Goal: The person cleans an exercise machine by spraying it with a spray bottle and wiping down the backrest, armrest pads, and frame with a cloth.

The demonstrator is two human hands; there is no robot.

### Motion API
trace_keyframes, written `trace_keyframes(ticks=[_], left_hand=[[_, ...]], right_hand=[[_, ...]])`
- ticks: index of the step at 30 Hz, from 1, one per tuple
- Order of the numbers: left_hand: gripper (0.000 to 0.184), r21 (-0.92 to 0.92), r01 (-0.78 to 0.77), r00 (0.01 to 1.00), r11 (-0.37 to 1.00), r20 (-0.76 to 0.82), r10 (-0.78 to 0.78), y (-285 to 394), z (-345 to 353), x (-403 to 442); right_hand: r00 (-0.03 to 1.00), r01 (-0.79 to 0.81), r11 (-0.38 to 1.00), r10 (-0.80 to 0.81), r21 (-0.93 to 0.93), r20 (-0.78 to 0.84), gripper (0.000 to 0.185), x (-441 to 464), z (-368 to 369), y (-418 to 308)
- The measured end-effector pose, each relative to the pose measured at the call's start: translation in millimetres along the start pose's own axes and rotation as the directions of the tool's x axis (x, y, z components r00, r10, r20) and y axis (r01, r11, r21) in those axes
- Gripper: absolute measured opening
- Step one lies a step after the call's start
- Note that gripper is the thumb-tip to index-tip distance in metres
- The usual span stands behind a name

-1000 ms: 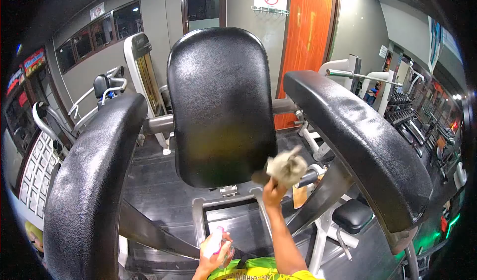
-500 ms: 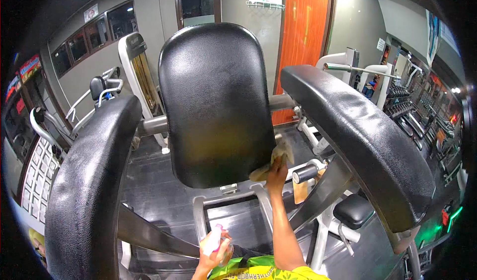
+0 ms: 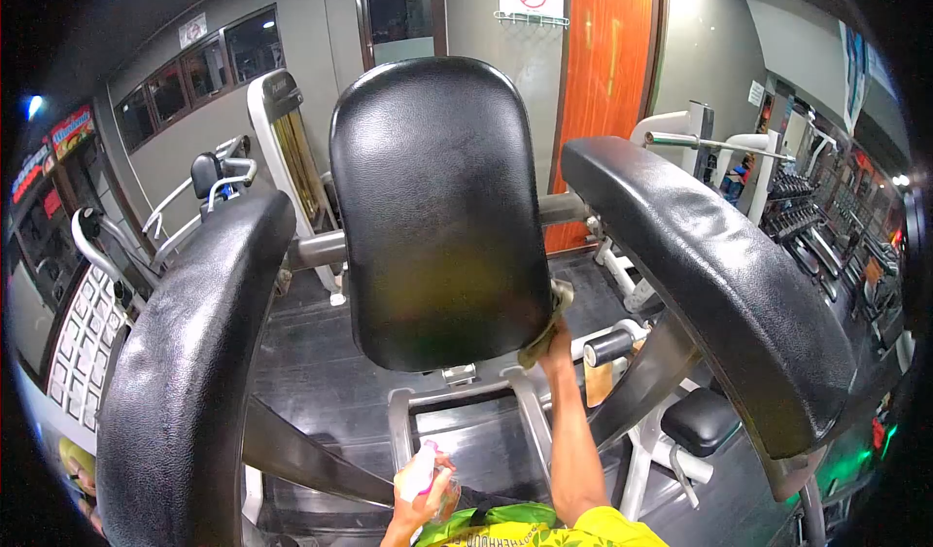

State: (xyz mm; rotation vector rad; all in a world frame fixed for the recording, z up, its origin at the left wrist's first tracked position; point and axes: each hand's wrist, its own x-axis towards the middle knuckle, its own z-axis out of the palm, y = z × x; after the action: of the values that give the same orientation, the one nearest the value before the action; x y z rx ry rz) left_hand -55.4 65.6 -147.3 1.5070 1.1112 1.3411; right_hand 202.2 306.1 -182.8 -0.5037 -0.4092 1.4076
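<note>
A black padded backrest of a gym machine stands upright in front of me. At its lower right corner my right hand is closed on a beige cloth, which wraps against the pad's side edge. Part of that hand's fingers is hidden behind the pad. Low in the middle, near my body, my left hand grips a white spray bottle with a pink part at its top. The bottle is upright and apart from the machine.
Long black arm pads flank me, a left pad and a right pad. A grey metal frame stands below the backrest. Other machines, a dumbbell rack and an orange door are farther back.
My right hand has shifted with the cloth from the backrest's front lower corner to its side edge, partly behind it. The whole view has shifted slightly. My left hand still holds the spray bottle.
</note>
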Motion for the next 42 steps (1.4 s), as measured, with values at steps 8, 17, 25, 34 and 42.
trace_keyframes(ticks=[8, 17, 25, 34, 42], left_hand=[[0.022, 0.012, 0.001, 1.0, 1.0, 0.013, -0.001, 5, -4, 9], [0.021, 0.194, -0.121, 0.991, 0.973, 0.083, 0.107, 23, 12, 32], [0.023, 0.148, -0.07, 0.997, 0.986, -0.021, 0.074, 25, 10, 34], [0.023, -0.004, 0.011, 0.98, 1.0, -0.198, -0.011, 20, 6, 22], [0.021, -0.158, 0.094, 0.952, 0.983, -0.274, -0.135, 14, -6, 1]], right_hand=[[0.828, 0.525, 0.457, -0.469, -0.719, 0.306, 0.029, -9, 72, -50], [0.668, 0.717, 0.625, -0.488, -0.308, 0.562, 0.043, 69, 220, -111], [0.588, 0.809, 0.031, -0.032, -0.587, 0.808, 0.04, 86, 374, -171], [0.581, 0.744, -0.624, 0.429, -0.238, 0.692, 0.041, 21, 474, -72], [0.455, 0.638, -0.682, 0.709, 0.358, 0.539, 0.03, -40, 369, 35]])
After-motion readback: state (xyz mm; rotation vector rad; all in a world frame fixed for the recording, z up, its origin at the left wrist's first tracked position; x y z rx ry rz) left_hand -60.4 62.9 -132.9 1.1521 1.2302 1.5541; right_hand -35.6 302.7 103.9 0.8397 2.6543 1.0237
